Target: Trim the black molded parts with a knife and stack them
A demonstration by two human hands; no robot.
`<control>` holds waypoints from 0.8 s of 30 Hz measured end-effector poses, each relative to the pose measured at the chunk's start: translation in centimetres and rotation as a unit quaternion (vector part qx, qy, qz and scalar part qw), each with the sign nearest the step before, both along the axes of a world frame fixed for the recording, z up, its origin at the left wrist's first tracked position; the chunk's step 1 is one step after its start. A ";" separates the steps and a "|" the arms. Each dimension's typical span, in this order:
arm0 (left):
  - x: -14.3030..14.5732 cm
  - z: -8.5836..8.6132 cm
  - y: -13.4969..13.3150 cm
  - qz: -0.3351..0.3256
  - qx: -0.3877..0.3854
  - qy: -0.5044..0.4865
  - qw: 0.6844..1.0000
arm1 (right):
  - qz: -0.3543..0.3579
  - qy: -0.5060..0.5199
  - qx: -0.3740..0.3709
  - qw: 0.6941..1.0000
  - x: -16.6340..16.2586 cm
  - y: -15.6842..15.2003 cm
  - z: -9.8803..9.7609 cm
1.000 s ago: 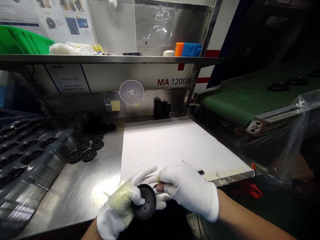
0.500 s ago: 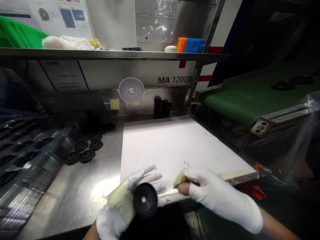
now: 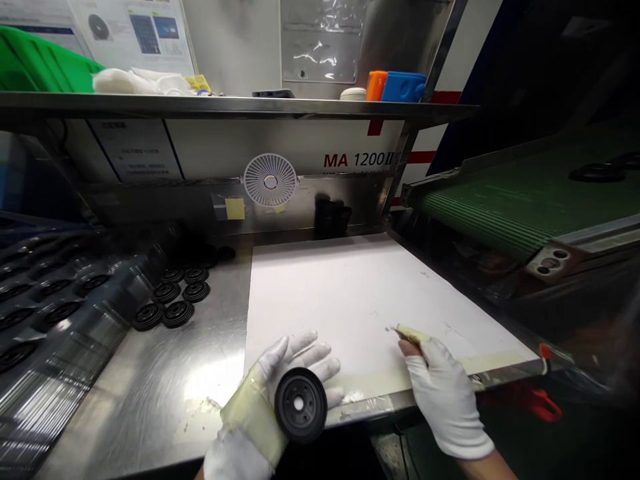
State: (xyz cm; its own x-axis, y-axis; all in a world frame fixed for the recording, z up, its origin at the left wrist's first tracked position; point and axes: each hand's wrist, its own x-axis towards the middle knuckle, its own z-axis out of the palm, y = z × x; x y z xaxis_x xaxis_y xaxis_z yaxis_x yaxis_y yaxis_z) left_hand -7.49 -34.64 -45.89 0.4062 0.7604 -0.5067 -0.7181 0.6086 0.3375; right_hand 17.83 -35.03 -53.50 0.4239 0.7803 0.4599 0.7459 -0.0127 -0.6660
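Note:
A round black plastic wheel (image 3: 301, 421) with a small centre hole is held in my left hand (image 3: 260, 403), its face towards me. The white-gloved fingers stretch out behind the wheel, and yellowish tape wraps the glove around the wrist and palm. My right hand (image 3: 435, 373), also gloved in white, is closed in a pinch to the right, apart from the wheel. Its thumb tip is bare and its forefinger is wrapped in yellowish tape. What lies in the pinch is too small to make out. Both hands are over the front of the white board (image 3: 325, 300).
Several black wheels (image 3: 177, 313) are on the steel table (image 3: 215, 320), beside clear trays (image 3: 100, 333) of black wheels. A white fan (image 3: 257, 183) stands behind the board. Right, a green conveyor (image 3: 500, 207) carries black wheels. A shelf (image 3: 300, 105) crosses above.
My right hand has moved right and slightly forward, away from the wheel, with its pinch still closed. My left hand still holds the wheel, now turned more face-on. The view has shifted slightly.

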 end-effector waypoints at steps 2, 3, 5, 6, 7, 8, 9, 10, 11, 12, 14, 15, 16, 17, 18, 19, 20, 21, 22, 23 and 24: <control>0.1 -0.3 0.3 0.041 -0.004 -0.002 0.999 | 0.006 0.013 -0.071 0.997 -0.3 -0.8 0.0; 0.1 -0.6 0.5 0.061 -0.003 -0.006 0.998 | 0.009 0.064 -0.102 0.993 -0.6 -1.3 0.2; 0.2 -1.2 0.8 0.094 0.005 -0.024 0.995 | 0.029 0.214 -0.147 0.965 -1.4 -2.2 0.8; 0.2 -1.5 0.9 0.105 0.008 -0.041 0.994 | 0.044 0.279 -0.153 0.947 -1.9 -2.6 1.1; 0.1 -1.7 0.9 0.114 0.014 -0.065 0.991 | 0.060 0.319 -0.147 0.934 -2.3 -2.8 1.3; 0.0 -2.0 0.8 0.121 0.020 -0.090 0.988 | 0.075 0.331 -0.135 0.931 -2.7 -2.9 1.6; 0.0 -2.1 0.7 0.122 0.025 -0.112 0.986 | 0.083 0.322 -0.120 0.936 -2.9 -2.8 1.8; -0.1 -2.2 0.5 0.119 0.027 -0.125 0.985 | 0.090 0.304 -0.102 0.943 -3.1 -2.7 1.9; -0.3 -2.3 0.4 0.113 0.025 -0.127 0.985 | 0.099 0.287 -0.089 0.949 -3.1 -2.4 2.1; -0.4 -2.4 0.2 0.105 0.019 -0.119 0.987 | 0.110 0.271 -0.085 0.952 -3.1 -2.0 2.2; -0.7 -2.8 0.0 0.092 0.008 -0.087 0.992 | 0.127 0.254 -0.084 0.955 -3.0 -1.1 2.4; -0.9 -3.2 -0.1 0.096 0.020 -0.074 0.992 | 0.140 0.254 -0.083 0.954 -3.1 -0.7 2.5; -1.1 -3.5 -0.2 0.107 0.041 -0.063 0.991 | 0.152 0.258 -0.080 0.951 -3.2 -0.3 2.5; -1.3 -3.9 -0.3 0.123 0.066 -0.058 0.988 | 0.160 0.269 -0.075 0.947 -3.4 0.0 2.6; -1.6 -4.2 -0.4 0.137 0.087 -0.059 0.985 | 0.168 0.284 -0.071 0.941 -3.6 0.1 2.7; -1.9 -4.4 -0.5 0.147 0.099 -0.064 0.982 | 0.176 0.298 -0.072 0.935 -3.7 0.2 2.8; -2.2 -4.4 -0.6 0.150 0.101 -0.074 0.981 | 0.183 0.312 -0.075 0.929 -3.9 0.2 3.1; -2.5 -4.3 -0.7 0.145 0.094 -0.087 0.981 | 0.190 0.325 -0.082 0.923 -3.9 0.1 3.4; -2.8 -4.1 -0.8 0.137 0.081 -0.101 0.982 | 0.205 0.342 -0.089 0.913 -3.9 0.0 3.8; -3.1 -3.8 -0.9 0.123 0.067 -0.110 0.984 | 0.228 0.365 -0.098 0.897 -3.8 -0.2 4.3; -3.3 -3.4 -1.1 0.106 0.054 -0.109 0.987 | 0.256 0.391 -0.105 0.878 -3.8 -0.4 4.7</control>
